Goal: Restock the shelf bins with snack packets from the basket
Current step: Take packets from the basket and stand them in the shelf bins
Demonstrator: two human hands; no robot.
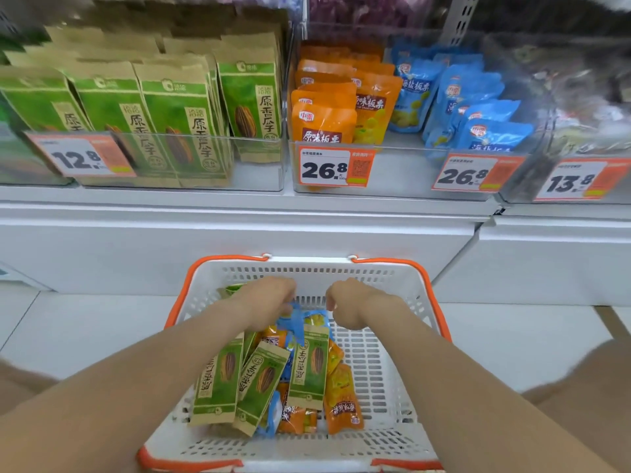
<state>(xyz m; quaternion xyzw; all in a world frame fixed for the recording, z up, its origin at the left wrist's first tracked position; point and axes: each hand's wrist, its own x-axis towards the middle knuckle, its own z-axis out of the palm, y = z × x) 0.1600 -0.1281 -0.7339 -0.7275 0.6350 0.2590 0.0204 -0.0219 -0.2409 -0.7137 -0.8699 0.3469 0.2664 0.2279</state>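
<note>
A white basket [382, 356] with orange handles stands on the floor below the shelf. It holds green seed packets [215, 380], orange chestnut packets [341, 401] and blue packets [298, 319]. My left hand [266, 298] is down at the far end of the pile and grips the top edge of a blue packet. My right hand [355, 305] hovers beside it over the basket, fingers curled, with nothing visible in them. On the shelf above, the green bin [205, 165], the orange bin [327, 131] and the blue bin [478, 131] each hold matching packets.
Clear plastic bin fronts carry price tags [324, 169]. A bin of dark packets [580, 97] sits at far right. A white shelf ledge [239, 240] juts out just behind the basket. My knees flank the basket at the lower corners.
</note>
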